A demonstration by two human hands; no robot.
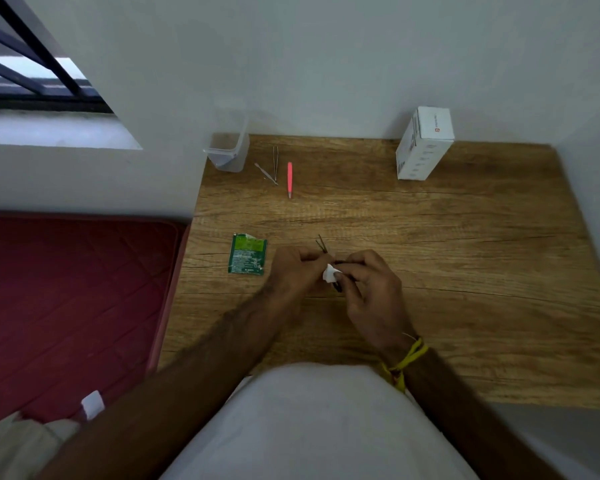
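My left hand and my right hand meet over the middle of the wooden table. Between them is a small white wipe, pinched at the fingertips. A thin dark pair of tweezers sticks up and away from my left hand's fingers, and a dark end shows below the wipe at my right hand. Which hand holds the wipe and which the tweezers is hard to tell. A torn green sachet lies flat just left of my left hand.
At the back of the table lie a pink tweezer, two metal tools and a clear plastic container. A white box stands back right. A red mattress lies left of the table.
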